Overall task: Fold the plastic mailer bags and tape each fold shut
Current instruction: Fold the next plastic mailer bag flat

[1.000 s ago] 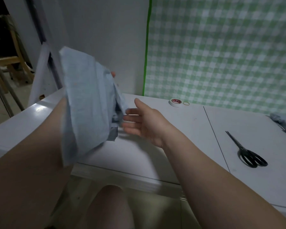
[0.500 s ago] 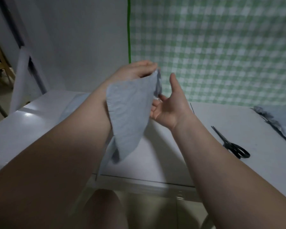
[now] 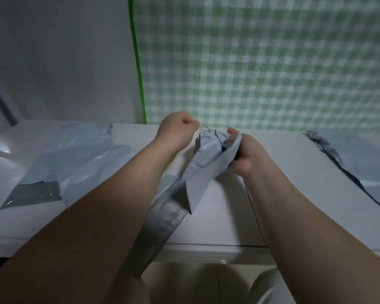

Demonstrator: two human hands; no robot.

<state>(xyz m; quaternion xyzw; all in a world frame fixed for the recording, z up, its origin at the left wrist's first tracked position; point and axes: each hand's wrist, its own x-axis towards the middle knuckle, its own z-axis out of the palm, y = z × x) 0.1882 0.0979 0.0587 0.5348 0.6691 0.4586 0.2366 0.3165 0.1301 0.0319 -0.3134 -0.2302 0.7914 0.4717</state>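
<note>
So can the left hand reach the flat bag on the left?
Probably yes: the flat bag lies uncovered on the table beside that arm, nothing between. The left hand is curled, so it must open first.

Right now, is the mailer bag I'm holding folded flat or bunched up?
Bunched up: the mailer bag is crumpled in the right hand, its grey end hanging loose past the table edge. No flat fold shows.
</note>
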